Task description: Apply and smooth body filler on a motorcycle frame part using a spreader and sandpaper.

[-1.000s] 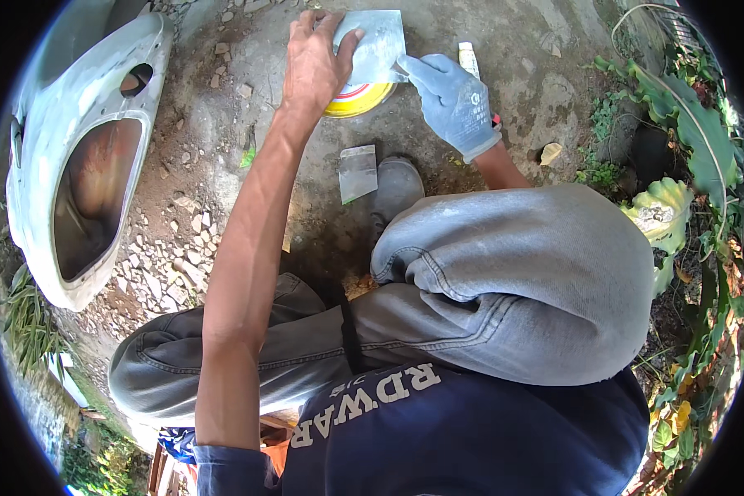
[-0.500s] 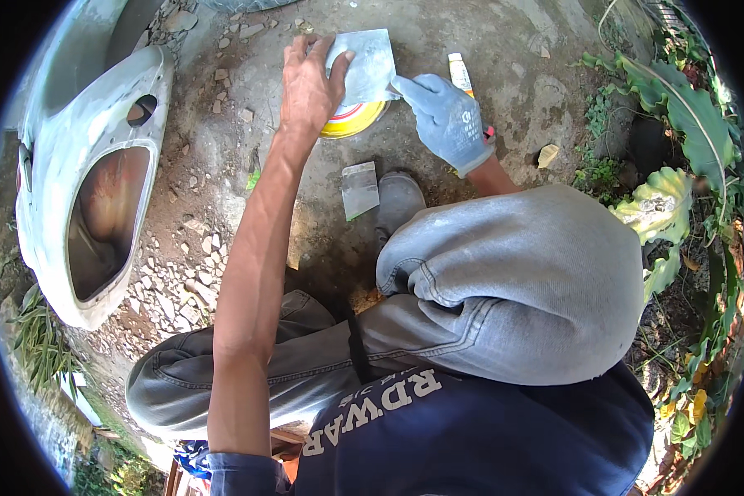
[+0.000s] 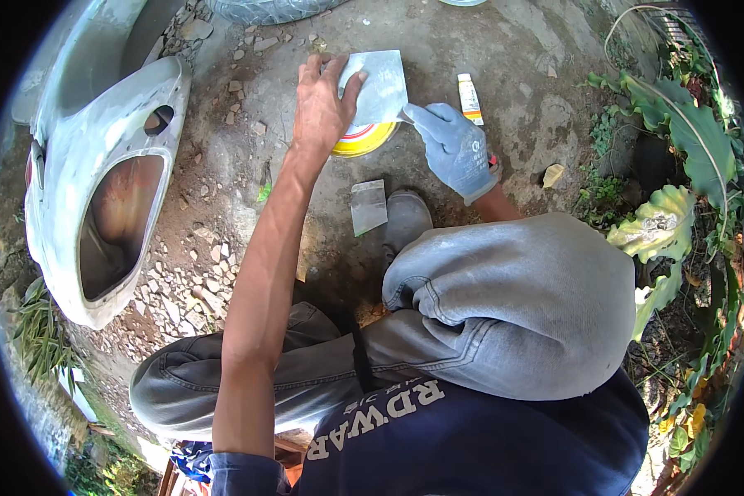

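My bare left hand [image 3: 322, 103] grips a thin square plate [image 3: 380, 83] by its left side, thumb on the upper face. Pale, greyish smears cover the plate. Under its near edge is a round yellow tin [image 3: 365, 142], partly hidden by the plate. My right hand [image 3: 456, 150], in a light blue-grey glove, is at the plate's near right corner with its forefinger stretched along a tool that is mostly hidden. A small pinkish-red bit shows at the heel of that hand. Just beyond the glove lies a white and yellow tube [image 3: 469, 99].
A second square grey plate [image 3: 369, 207] lies on the ground by my shoe [image 3: 407, 219]. To the left stands a large pale vehicle body panel [image 3: 62, 211] with openings, near broken stones [image 3: 182, 298]. A tyre [image 3: 273, 8] is at the far edge; leafy plants [image 3: 678, 124] line the right.
The whole view has shifted, so the scene sits slightly lower. Both hands keep nearly the same places at the plate; the right forefinger stays at its corner.
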{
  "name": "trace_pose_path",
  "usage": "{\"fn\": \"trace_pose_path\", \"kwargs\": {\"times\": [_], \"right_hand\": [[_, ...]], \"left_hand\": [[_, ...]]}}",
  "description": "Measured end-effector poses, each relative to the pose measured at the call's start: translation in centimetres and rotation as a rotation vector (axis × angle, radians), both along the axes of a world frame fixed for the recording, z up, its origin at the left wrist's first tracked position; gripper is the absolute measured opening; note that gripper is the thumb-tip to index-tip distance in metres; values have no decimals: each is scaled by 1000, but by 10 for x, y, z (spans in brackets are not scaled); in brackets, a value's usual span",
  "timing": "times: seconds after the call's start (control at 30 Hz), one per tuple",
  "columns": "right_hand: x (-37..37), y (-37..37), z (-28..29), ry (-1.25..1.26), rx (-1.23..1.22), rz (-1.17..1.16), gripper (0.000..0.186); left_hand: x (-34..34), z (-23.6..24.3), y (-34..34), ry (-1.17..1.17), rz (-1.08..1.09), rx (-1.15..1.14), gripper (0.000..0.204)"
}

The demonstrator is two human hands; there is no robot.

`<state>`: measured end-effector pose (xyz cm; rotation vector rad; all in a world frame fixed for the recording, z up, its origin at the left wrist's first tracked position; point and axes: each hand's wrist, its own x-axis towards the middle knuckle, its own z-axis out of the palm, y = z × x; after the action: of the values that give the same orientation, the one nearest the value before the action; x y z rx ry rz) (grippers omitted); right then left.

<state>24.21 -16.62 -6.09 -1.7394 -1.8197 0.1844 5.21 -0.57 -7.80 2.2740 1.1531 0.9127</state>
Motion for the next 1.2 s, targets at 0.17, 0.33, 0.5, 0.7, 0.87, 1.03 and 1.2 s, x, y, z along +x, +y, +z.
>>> {"fn": "trace_pose_path", "kwargs": {"times": [0.17,0.33,0.5,0.7,0.87,1.03,1.2], "right_hand": [[7,3,2,182,-12,-82,31],[22,47,-1,-5,9,24,28],[5,27,5,-54,-47,37,37],[14,26,7,-194,-18,83,48],[-9,8,3,-163,-31,71,46],[-4,9,-1,-97,8,9,48],[0,12,10,-147,-33,48,48]], "left_hand": [[-8,6,0,-21,-24,-106,42],[-6,2,-9,7,-60,-65,41],[-5,-2,-11,9,-51,-38,40],[0,0,-7,9,-81,-10,40],[-15,-2,-9,22,-85,-46,40],[-6,1,-11,11,-103,-60,40],[-2,4,-9,-12,-111,-48,42]]}}
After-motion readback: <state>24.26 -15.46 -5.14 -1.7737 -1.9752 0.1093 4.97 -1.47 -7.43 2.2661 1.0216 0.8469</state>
